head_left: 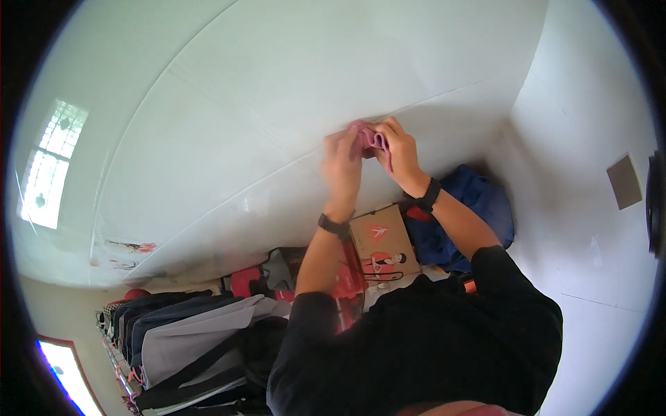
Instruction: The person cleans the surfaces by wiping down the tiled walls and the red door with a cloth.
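A folded, bunched pink cloth (377, 141) is held up in front of the pale, glossy wall (277, 76), close to a thin seam. My left hand (340, 166), slightly blurred, grips the cloth's left side with bent fingers. On the opposite side, my right hand (404, 158) has its fingers and thumb closed around the folds. Both arms reach upward, with a dark band on each wrist. Whether the cloth touches the wall, I cannot tell.
Below my arms stand a cardboard box (383, 239), a blue bag (466, 215) and red packages (349, 281). Clothes hang on a rack (118, 360) at lower left. A grey square plate (624, 182) sits on the right wall. A bright window pattern (54, 165) shows at far left.
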`<state>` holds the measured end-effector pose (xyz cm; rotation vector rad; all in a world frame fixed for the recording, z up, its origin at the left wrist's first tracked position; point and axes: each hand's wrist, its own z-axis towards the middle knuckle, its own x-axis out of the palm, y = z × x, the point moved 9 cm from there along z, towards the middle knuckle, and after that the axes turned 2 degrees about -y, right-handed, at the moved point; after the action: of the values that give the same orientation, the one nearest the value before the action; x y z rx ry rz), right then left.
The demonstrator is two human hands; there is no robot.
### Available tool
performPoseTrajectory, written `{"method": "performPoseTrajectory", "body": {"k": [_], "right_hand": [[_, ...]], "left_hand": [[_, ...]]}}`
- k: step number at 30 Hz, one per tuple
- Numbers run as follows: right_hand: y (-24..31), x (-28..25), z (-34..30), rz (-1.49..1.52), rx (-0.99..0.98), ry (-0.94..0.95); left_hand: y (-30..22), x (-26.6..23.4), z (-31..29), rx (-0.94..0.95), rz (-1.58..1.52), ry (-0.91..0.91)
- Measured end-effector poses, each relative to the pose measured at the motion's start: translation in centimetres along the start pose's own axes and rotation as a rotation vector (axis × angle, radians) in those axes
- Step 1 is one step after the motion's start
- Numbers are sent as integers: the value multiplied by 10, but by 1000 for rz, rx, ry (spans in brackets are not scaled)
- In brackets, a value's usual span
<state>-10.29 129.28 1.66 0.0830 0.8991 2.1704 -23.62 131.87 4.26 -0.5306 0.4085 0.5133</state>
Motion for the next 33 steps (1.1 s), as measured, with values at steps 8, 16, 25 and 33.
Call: {"method": "performPoseTrajectory", "body": {"k": [8,16,25,33], "right_hand": [[-24,-89,53,24,35,-206],[-132,-230,80,-106,81,-499],[-197,-234,34,-136,219,-436],[-78,-171,71,-16,26,-308]], "left_hand": [[-75,47,59,18,-99,-7],[-214,184,107,425,-226,80],[-208,244,61,452,-184,283],[-134,142,71,224,-155,215]]}}
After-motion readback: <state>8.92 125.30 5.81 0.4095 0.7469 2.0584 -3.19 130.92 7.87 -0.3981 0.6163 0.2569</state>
